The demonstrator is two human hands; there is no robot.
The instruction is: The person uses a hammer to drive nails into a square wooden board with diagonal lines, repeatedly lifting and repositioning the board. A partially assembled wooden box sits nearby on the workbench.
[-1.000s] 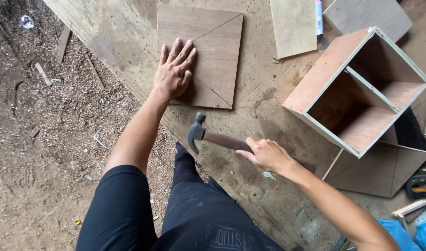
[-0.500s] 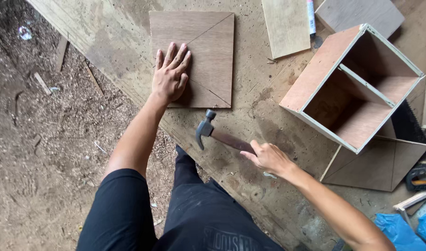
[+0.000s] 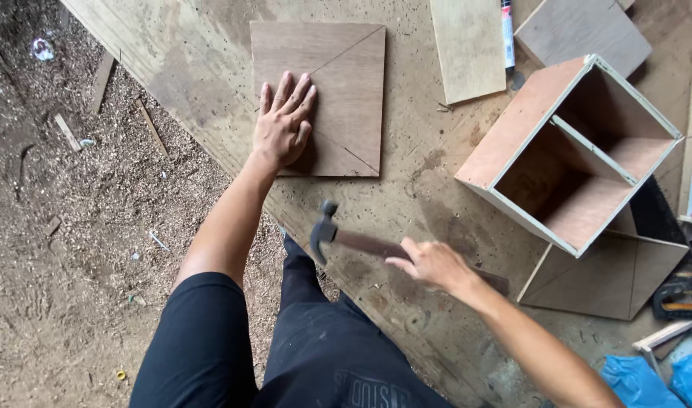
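Kneeling beside brown dirt ground covered in sawdust (image 3: 59, 227), at the edge of a big, scuffed, pale plywood sheet (image 3: 210, 91) lying flat. Looking down at an open, light brown wooden box with a shelf inside (image 3: 512, 143), tipped on its side on the right of the sheet and resting partly on a flat brown square panel (image 3: 610, 279). Pressing the left hand (image 3: 282, 125) wide open, fingers spread and flat, on the lower left part of a thin brown square wooden board with a slanted line drawn across it (image 3: 346, 83), lying flat near the middle of the sheet, well apart from the box. Passing over a pale, plain wooden plank (image 3: 466, 45) just beyond it. Gripping a hammer with a dark metal head and brown handle (image 3: 327, 230) in the right hand (image 3: 429, 264), fingers curled shut around the handle, blurry, head pointing left, low over the sheet near the knee and apart from the square board. Leaving a thin white marker pen (image 3: 506, 23) lying beside the plank. Risking a sore bang on those spread fingers by swinging too near them. Risking a sliding, crooked board by pressing too softly. Risking a dent in the thin wood by hitting too hard.
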